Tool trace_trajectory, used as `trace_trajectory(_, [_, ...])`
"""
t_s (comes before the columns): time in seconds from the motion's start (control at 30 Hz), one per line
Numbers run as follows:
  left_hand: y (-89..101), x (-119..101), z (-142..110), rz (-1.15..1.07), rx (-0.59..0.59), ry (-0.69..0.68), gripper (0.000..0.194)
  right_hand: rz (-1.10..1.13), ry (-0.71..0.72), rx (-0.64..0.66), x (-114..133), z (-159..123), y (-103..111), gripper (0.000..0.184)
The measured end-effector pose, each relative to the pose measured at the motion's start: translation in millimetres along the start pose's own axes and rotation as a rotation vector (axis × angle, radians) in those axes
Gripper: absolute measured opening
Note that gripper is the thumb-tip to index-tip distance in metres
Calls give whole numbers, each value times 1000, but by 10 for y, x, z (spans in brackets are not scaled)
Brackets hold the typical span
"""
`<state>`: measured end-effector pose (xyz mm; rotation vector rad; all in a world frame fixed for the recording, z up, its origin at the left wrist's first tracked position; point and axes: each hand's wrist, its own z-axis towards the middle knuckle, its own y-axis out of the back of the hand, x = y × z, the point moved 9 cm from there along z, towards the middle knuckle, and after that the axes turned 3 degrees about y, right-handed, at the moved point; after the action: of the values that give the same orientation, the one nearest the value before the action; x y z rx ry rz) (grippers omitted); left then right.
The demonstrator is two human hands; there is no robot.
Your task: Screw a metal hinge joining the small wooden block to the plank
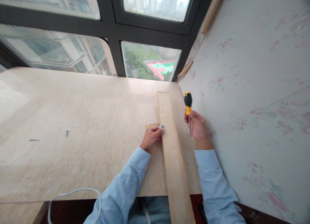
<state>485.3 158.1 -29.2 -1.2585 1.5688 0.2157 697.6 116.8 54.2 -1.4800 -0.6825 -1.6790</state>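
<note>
Beside the dark-framed window [150, 32], on the beige marbled sill [97, 120], our left hand [151, 137] pinches the silver metal bracket [161, 127] at the pale wooden board's [171, 153] left edge, likely for steadiness; our right hand [198, 123] pinches the yellow-and-black screwdriver [188, 102] handle-up, seemingly for balance; two metal fasteners [67, 133] lie far left; floral-papered wall [242, 88] right.

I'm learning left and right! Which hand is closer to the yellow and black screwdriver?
Right. The right hand holds the screwdriver; the left hand is apart from it, across the wooden plank, at a small metal fitting.
</note>
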Motion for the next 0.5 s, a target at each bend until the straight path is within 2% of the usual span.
trace_trajectory(0.17, [10,12,17,-2,-7,-3,30,87,64,115,413,-93,-291,42])
trace_trajectory(0.33, [15,17,26,-8,-13,-4,31,-7,186,253,841,-159,-559,35])
trace_trajectory(0.5, [18,0,15,-9,-19,-18,33,-2,256,431,988,-215,-782,33])
